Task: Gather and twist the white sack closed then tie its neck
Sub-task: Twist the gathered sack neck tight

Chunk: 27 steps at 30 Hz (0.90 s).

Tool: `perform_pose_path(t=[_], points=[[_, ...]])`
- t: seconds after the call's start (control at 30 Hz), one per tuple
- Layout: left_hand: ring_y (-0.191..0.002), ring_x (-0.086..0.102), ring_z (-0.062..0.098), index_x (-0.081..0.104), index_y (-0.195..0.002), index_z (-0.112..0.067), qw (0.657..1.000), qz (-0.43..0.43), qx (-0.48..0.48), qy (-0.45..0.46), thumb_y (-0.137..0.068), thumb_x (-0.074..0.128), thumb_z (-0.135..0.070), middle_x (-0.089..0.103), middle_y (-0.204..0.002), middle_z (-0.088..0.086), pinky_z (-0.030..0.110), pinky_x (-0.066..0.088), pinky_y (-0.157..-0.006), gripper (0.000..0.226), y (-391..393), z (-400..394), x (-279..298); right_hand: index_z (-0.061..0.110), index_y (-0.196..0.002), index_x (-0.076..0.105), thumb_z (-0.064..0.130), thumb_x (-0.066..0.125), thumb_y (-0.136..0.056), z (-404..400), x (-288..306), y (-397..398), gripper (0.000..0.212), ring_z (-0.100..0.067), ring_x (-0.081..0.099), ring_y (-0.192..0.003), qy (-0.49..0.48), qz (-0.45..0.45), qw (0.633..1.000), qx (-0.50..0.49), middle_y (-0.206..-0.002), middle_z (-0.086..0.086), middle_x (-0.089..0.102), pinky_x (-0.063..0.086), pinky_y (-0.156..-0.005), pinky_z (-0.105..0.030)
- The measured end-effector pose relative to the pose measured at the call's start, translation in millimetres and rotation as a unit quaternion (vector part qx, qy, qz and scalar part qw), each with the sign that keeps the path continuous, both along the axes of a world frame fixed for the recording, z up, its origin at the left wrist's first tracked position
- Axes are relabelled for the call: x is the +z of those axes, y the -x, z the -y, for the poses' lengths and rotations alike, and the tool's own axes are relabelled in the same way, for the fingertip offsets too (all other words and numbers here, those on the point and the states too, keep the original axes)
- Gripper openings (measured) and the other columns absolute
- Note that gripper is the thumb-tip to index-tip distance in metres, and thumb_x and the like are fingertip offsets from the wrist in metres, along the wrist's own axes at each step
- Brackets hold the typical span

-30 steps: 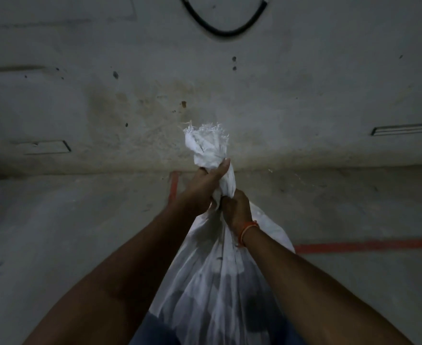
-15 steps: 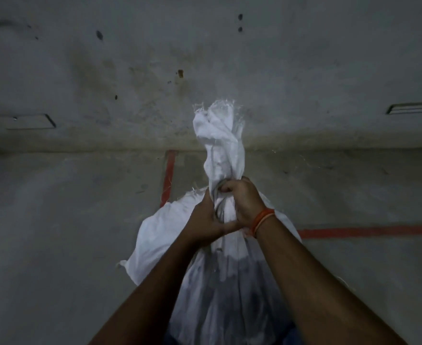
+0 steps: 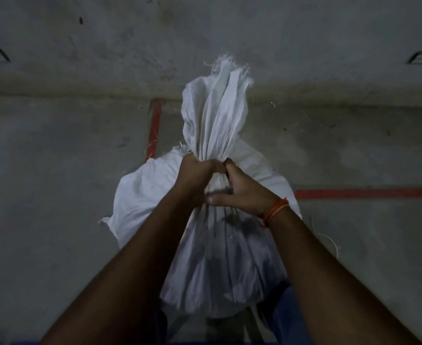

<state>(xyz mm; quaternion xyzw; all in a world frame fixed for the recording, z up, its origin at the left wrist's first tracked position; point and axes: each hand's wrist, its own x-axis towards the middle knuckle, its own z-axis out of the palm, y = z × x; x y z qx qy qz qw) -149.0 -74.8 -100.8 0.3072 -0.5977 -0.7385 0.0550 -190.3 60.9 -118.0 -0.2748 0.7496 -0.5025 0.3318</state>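
Note:
A full white woven sack (image 3: 142,202) stands on the concrete floor in front of me. Its mouth is bunched into a neck, and the gathered top (image 3: 215,110) rises with a frayed upper edge. My left hand (image 3: 196,175) is clamped around the neck from the left. My right hand (image 3: 242,192), with an orange band on the wrist, grips the neck from the right, thumb across the front. The two hands touch each other at the neck. Whatever binds the neck is hidden under the fingers.
A stained concrete wall (image 3: 304,46) stands just beyond the sack. Red painted lines (image 3: 366,194) cross the floor to the right and behind the sack (image 3: 155,125). Loose pale fibres (image 3: 329,242) lie to the right of the sack.
Both hands slid down the gathered top to its base, so more of the bunched fabric stands above them. The sack's body now bulges out on the left. My view tilted down.

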Motion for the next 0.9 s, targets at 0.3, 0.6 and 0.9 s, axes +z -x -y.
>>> perform_pose_path(t=[0.3,0.6,0.9], points=[[-0.097,0.073,0.031,0.066,-0.118,-0.001,0.996,-0.019,-0.01,-0.092,-0.08,0.075,0.004,0.073,-0.104,0.019,0.04,0.062,-0.081,0.039,2.7,2.1,15.3,0.019,-0.138,0.052,0.043,0.083,-0.064,28.0,-31.1,-12.4,0.084,-0.018,0.06,-0.128,0.012,-0.102,0.985,-0.135,-0.135,-0.003,0.063,0.048,-0.11,-0.044],[-0.092,0.072,-0.003,0.061,-0.122,-0.02,0.966,-0.078,-0.195,0.15,-0.095,0.067,-0.02,0.073,-0.105,-0.008,0.013,0.054,-0.076,0.028,-10.3,26.8,17.5,0.003,-0.083,0.076,0.017,0.059,-0.06,49.4,-14.9,-18.1,0.032,-0.034,0.073,-0.087,0.037,-0.029,0.945,-0.324,-0.085,-0.016,0.077,0.059,-0.077,-0.05],[-0.119,0.065,0.011,0.064,-0.123,-0.009,0.885,-0.105,-0.358,0.277,-0.064,0.095,-0.024,0.071,-0.12,0.004,0.034,0.052,-0.105,0.069,-22.7,26.3,-25.9,0.008,-0.068,0.055,-0.012,0.058,-0.074,41.3,6.2,-10.8,0.021,-0.016,0.06,-0.063,0.097,0.163,0.931,-0.312,-0.066,-0.005,0.059,0.049,-0.05,-0.018]])
